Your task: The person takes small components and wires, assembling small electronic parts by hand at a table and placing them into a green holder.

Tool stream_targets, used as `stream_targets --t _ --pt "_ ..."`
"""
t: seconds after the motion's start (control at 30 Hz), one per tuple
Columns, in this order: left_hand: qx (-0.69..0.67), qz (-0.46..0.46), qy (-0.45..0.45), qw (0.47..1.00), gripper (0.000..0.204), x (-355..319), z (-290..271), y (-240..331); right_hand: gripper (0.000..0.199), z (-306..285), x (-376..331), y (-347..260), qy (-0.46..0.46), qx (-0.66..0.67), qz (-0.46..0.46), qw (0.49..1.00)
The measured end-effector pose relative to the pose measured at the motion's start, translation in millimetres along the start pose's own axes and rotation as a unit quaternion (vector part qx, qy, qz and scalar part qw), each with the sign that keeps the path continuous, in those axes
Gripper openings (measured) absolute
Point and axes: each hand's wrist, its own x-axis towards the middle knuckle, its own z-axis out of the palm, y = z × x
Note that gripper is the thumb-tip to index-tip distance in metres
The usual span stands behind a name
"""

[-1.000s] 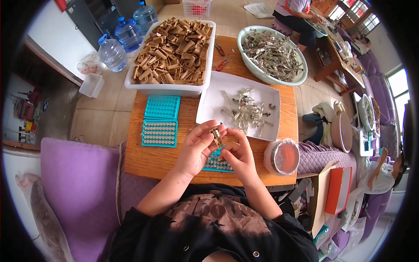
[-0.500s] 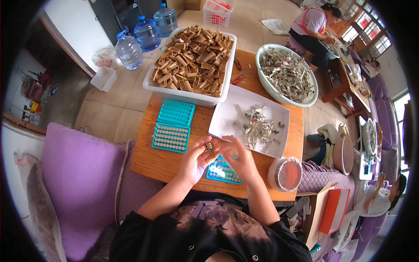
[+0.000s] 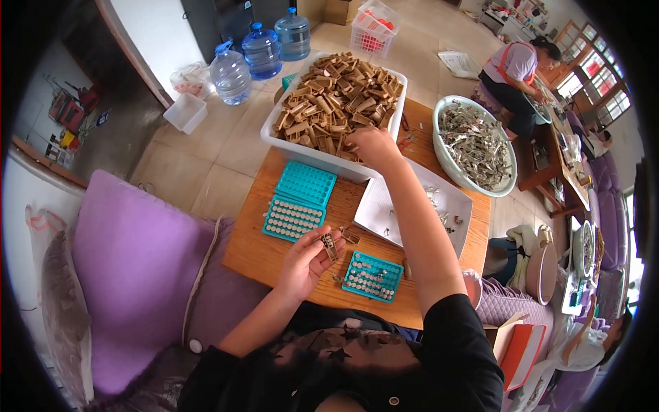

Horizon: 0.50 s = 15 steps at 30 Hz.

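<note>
My left hand [image 3: 307,264] is closed on a small brown plastic casing [image 3: 330,247], which has pale metal parts inside. My right hand [image 3: 373,146] reaches to the near right edge of a heap of brown plastic casings [image 3: 336,96] in a white bin [image 3: 266,134]. Its fingers are bent and close together, their tips partly hidden among the casings. Another brown casing [image 3: 351,237] lies on the table beside my left hand. Nearest to me, a teal tray [image 3: 392,279] holds small round silvery pieces.
An open teal case [image 3: 305,184] with rows of round pieces lies on the wooden table [image 3: 257,220]. A white tray [image 3: 371,206] of metal parts is partly behind my right forearm. A pale basin [image 3: 509,180] of metal strips stands far right. Water jugs [image 3: 261,51] stand on the floor. Other people sit to the right.
My right hand has left my left hand and moved up and away to the bin. My left hand still holds the casing. The whole view has shifted, so the table appears farther right.
</note>
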Motion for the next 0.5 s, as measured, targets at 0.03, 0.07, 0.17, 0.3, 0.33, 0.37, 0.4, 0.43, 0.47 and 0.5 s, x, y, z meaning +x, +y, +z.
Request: stream_targets --t 0.03,0.07,0.17,0.3,0.33,0.37,0.4,0.43,0.47,0.5 --pt "-0.003 0.001 0.004 1.000 0.028 -1 1 1 0.029 -2 0 -2 -0.004 0.001 -0.003 1.000" --pt "-0.006 0.000 0.000 1.000 0.027 -1 2 3 0.030 -5 0 -3 -0.010 -0.032 -0.006 0.999" --pt "-0.023 -0.014 -0.020 0.999 0.026 4 5 1 0.027 -18 -13 -1 0.032 -0.077 -0.010 0.996" --pt "-0.050 -0.040 -0.042 0.997 0.025 7 11 -4 0.019 -40 -67 -34 0.283 0.618 0.077 0.729" --pt "-0.036 -0.035 -0.039 0.998 0.025 6 14 -4 0.016 -38 -88 -43 0.270 0.621 0.029 0.735" --pt "-0.036 -0.035 -0.035 0.998 0.025 5 15 -4 0.014 -38 -112 -62 0.243 0.672 0.041 0.699" --pt "-0.039 -0.041 -0.036 0.998 0.026 5 18 -7 0.016 -32 -136 -72 0.236 0.660 0.062 0.711" --pt "-0.042 -0.051 -0.040 0.997 0.026 7 22 -12 0.019 -19 -156 -76 0.274 0.632 0.050 0.724" --pt "-0.041 -0.059 -0.041 0.997 0.026 9 23 -15 0.020 -14 -173 -82 0.286 0.601 0.065 0.743" --pt "-0.039 -0.060 -0.065 0.995 0.026 13 22 -18 0.023 -2 -191 -82 0.281 0.559 0.072 0.777"
